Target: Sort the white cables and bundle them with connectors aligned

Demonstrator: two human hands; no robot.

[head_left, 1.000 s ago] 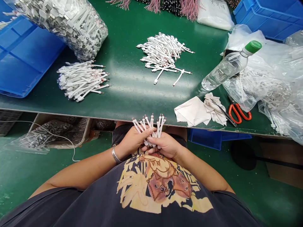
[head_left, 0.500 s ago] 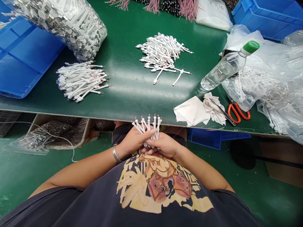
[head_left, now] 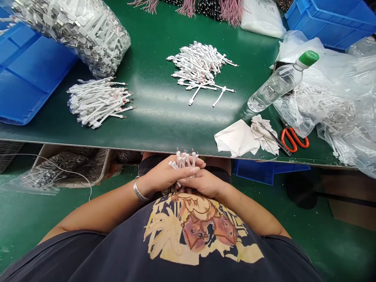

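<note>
At the near edge of the green bench (head_left: 147, 133), your left hand (head_left: 166, 174) and right hand (head_left: 205, 183) clasp a white cable bundle (head_left: 183, 159)

Just below that edge, over your lap, your hands are closed tight together, the left lying across the right with its fingers wrapped around the bundle. The metal-tipped cable ends (head_left: 185, 156) stand up past your fingers. The lower part of the bundle is hidden, so you can't tell exactly how many cables you hold. Press evenly with both palms, and keep the tips upright and together so that none bends or slips out. Leave them room below the bench edge, too.

Beyond your hands, a loose pile of white cables (head_left: 199, 66) lies mid-bench and another (head_left: 98, 102) lies to the left, near a clear bag of cables (head_left: 73, 35) and a blue plastic crate (head_left: 26, 74). To the right are a water bottle (head_left: 274, 82) with a green cap, a white cloth (head_left: 236, 137), orange-handled scissors (head_left: 293, 138), and crumpled plastic bags (head_left: 329, 105).
</note>
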